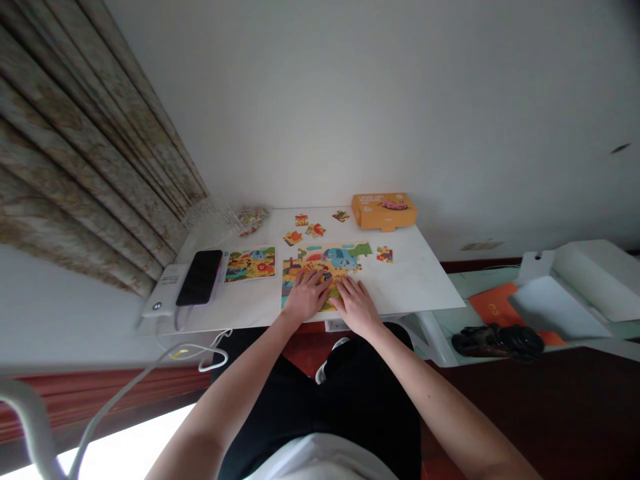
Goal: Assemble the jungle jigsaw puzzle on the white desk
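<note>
A partly joined jigsaw puzzle (pixel 340 257) with colourful animals lies near the front of the white table. My left hand (pixel 306 295) rests flat over its lower middle, fingers stretched out. Beside it, my right hand (pixel 358 307) lies with fingers spread on the puzzle's lower right part. Both hands are open, and they hide some of the pieces under them. Loose puzzle pieces (pixel 293 238) are scattered behind the puzzle, and a single puzzle piece (pixel 385 254) sits to its right. Left of the puzzle is a reference picture card (pixel 250 265) of the animal scene.
An orange puzzle box (pixel 384 212) stands at the back right against the wall. A phone (pixel 200 277), a white power bank (pixel 166 291) and a crumpled plastic bag (pixel 253 219) occupy the left side. Cables (pixel 200 348) hang below the table's front edge.
</note>
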The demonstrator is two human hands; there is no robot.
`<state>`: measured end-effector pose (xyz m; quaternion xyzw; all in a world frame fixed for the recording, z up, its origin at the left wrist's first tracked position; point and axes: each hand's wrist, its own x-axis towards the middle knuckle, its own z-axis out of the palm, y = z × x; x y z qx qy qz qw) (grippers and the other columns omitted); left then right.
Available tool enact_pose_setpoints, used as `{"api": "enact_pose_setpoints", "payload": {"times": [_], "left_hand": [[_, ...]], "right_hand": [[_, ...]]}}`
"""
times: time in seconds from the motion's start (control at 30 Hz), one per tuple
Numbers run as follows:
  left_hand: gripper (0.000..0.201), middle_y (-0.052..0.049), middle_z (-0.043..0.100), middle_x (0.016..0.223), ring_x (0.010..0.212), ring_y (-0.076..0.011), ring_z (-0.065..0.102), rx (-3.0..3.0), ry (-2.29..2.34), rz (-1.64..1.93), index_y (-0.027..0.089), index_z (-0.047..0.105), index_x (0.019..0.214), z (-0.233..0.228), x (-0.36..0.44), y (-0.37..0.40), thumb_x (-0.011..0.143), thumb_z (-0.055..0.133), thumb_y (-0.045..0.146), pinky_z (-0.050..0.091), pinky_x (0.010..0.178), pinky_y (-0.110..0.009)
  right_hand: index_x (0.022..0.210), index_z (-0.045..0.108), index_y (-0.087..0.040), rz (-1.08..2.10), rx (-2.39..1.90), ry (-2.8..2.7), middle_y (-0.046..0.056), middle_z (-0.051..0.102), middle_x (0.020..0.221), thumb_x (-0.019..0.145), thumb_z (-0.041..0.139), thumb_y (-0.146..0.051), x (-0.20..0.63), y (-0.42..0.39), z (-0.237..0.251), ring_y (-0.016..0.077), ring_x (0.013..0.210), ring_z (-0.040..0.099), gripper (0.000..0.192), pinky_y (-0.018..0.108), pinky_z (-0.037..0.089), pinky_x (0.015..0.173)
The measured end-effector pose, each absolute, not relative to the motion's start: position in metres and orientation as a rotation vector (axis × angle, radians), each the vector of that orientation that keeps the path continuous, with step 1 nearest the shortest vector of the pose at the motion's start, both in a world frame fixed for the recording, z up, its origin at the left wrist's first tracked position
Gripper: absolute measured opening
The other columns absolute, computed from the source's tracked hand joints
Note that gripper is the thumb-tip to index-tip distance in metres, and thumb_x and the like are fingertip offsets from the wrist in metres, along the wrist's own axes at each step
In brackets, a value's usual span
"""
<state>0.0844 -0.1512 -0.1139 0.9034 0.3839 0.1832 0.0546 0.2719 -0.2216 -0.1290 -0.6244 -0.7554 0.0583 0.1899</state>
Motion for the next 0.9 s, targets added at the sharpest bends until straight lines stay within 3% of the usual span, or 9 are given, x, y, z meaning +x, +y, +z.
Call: {"api": "enact_pose_setpoints", "payload": {"times": [0.13, 0.3, 0.4, 0.5, 0.63, 0.9], "left_hand": [[0.035, -0.009, 0.064, 0.148, 0.140, -0.0332, 0.056, 2.750, 1.163, 0.553, 0.032, 0.071, 0.134, -0.112, 0.085, -0.151, 0.103, 0.055, 0.032, 0.041, 0.119, -0.062], [0.036, -0.010, 0.064, 0.147, 0.137, -0.0342, 0.058, 2.761, 1.135, 0.551, 0.031, 0.070, 0.134, -0.108, 0.087, -0.151, 0.101, 0.060, 0.039, 0.040, 0.120, -0.062], [0.051, -0.012, 0.060, 0.151, 0.141, -0.0347, 0.055, 2.792, 1.063, 0.514, 0.030, 0.065, 0.142, -0.108, 0.093, -0.155, 0.097, 0.065, 0.053, 0.033, 0.125, -0.061], [0.068, -0.012, 0.056, 0.156, 0.147, -0.0345, 0.048, 2.830, 0.995, 0.445, 0.029, 0.057, 0.150, -0.112, 0.100, -0.159, 0.093, 0.065, 0.064, 0.027, 0.128, -0.061], [0.069, -0.010, 0.053, 0.159, 0.149, -0.0331, 0.046, 2.821, 1.000, 0.455, 0.028, 0.056, 0.151, -0.119, 0.106, -0.159, 0.094, 0.062, 0.066, 0.023, 0.130, -0.059], [0.063, -0.010, 0.055, 0.157, 0.149, -0.0316, 0.047, 2.777, 0.987, 0.428, 0.025, 0.059, 0.147, -0.116, 0.107, -0.159, 0.098, 0.058, 0.064, 0.021, 0.130, -0.060]], "right_hand": [[0.145, 0.062, -0.015, 0.238, -1.754, -2.082, 0.019, 0.055, 0.155, 0.108, 0.041, -0.046, 0.273, -0.220, -0.127, 0.0345, 0.148, 0.048, 0.053, 0.060, 0.037, 0.122], [0.124, 0.074, -0.023, 0.297, -1.605, -1.903, 0.014, 0.071, 0.134, 0.105, 0.047, -0.038, 0.319, -0.207, -0.122, 0.0306, 0.131, 0.062, 0.037, 0.054, 0.045, 0.117], [0.114, 0.075, -0.022, 0.171, -1.644, -1.696, 0.016, 0.072, 0.127, 0.099, 0.054, -0.041, 0.373, -0.192, -0.121, 0.0331, 0.125, 0.063, 0.032, 0.057, 0.047, 0.114], [0.117, 0.072, -0.021, 0.167, -1.672, -1.595, 0.017, 0.069, 0.132, 0.089, 0.067, -0.044, 0.426, -0.175, -0.126, 0.0343, 0.129, 0.061, 0.037, 0.059, 0.044, 0.116], [0.121, 0.071, -0.023, 0.266, -1.753, -1.556, 0.016, 0.066, 0.140, 0.077, 0.078, -0.044, 0.463, -0.158, -0.134, 0.0375, 0.133, 0.059, 0.049, 0.062, 0.042, 0.116], [0.121, 0.074, -0.024, 0.288, -1.781, -1.611, 0.013, 0.074, 0.128, 0.082, 0.074, -0.045, 0.464, -0.147, -0.135, 0.0336, 0.119, 0.067, 0.044, 0.056, 0.048, 0.111]]}}
